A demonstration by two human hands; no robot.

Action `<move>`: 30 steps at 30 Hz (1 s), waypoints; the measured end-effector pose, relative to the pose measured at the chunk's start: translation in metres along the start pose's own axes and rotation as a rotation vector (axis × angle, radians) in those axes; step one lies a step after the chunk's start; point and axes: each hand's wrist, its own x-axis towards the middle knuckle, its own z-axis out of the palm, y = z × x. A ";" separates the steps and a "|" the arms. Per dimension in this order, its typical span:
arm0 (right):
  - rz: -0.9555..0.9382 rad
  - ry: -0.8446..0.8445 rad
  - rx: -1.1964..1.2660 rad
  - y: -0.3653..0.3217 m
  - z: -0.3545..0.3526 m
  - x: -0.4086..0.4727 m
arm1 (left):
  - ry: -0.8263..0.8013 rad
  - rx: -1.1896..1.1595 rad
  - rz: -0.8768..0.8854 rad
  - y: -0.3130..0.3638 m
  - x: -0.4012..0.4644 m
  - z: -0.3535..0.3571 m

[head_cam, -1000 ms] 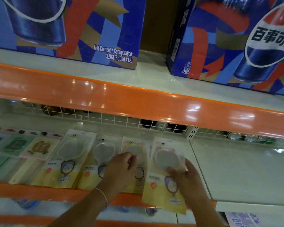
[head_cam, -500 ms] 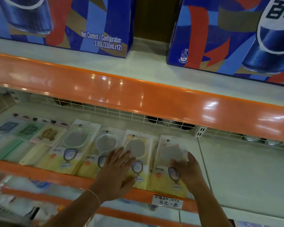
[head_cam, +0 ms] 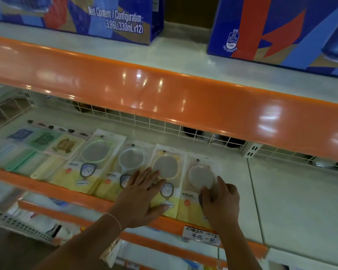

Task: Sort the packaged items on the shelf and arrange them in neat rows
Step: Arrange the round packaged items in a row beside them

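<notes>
Several clear packets with round hand mirrors and yellow cards lie side by side on the lower shelf (head_cam: 281, 191). My left hand (head_cam: 142, 197) lies flat with spread fingers across the blue-rimmed packet (head_cam: 129, 162) and the yellow-rimmed packet (head_cam: 165, 166). My right hand (head_cam: 220, 201) presses on the rightmost, pink-rimmed packet (head_cam: 200, 178), thumb along its right edge and fingers bent on its face. A green-rimmed packet (head_cam: 95, 152) lies at the left of the row.
Flat blue, green and tan packets (head_cam: 41, 139) fill the shelf's left part. A white wire fence (head_cam: 164, 125) runs along the back. The orange upper shelf edge (head_cam: 164, 94) overhangs, with blue soda cartons (head_cam: 115, 18) on top. A handwritten price tag (head_cam: 201, 234) hangs at the front.
The rightmost packet went from lifted and overhanging the front edge to lying flat in line with the row. Both hands now press on the packets. The camera moved closer.
</notes>
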 end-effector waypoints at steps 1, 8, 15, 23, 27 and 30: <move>0.006 -0.013 -0.005 0.002 0.001 0.000 | 0.007 -0.003 0.005 0.000 0.000 0.000; -0.014 -0.006 -0.008 0.009 0.006 0.001 | 0.001 -0.014 -0.001 -0.001 0.000 0.003; -0.097 -0.173 -0.240 -0.006 -0.005 0.000 | 0.003 -0.041 0.003 -0.002 0.000 0.003; -0.145 -0.195 -0.313 0.007 0.004 -0.005 | -0.028 -0.018 0.000 -0.001 0.001 0.003; -0.161 -0.166 -0.294 0.006 0.006 -0.006 | -0.037 -0.020 -0.001 -0.001 0.000 0.003; -0.167 -0.164 -0.261 0.006 0.005 -0.006 | -0.042 -0.021 0.007 -0.002 0.001 0.002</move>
